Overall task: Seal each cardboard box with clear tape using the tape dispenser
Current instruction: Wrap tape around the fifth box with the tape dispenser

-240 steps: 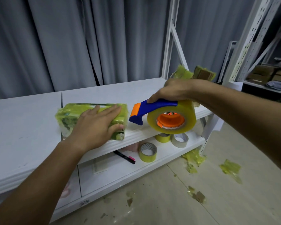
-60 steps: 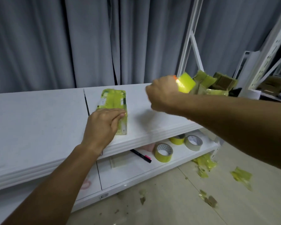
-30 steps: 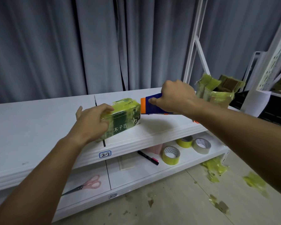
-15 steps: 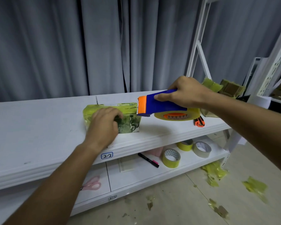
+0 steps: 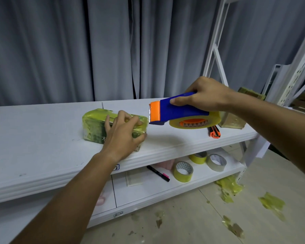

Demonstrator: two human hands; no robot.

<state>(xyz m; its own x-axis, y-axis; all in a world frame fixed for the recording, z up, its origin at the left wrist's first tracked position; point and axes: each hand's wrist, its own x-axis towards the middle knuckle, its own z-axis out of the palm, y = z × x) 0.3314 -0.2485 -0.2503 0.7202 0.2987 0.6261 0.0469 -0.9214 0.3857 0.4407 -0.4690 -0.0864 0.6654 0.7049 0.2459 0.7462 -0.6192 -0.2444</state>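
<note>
White desk (image 5: 42, 138): left hand (image 5: 121, 136) grips box (image 5: 93, 128); right hand (image 5: 203, 96) grasps dispenser (image 5: 174, 111) just beside. Advise pressing blade flat onto seam.

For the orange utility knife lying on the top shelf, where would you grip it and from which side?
Grip the utility knife across its long narrow body, coming from above. It lies flat on the shelf top, so only its upper face and side edges are free. The tape dispenser held by the right hand hovers over its far end.
</note>
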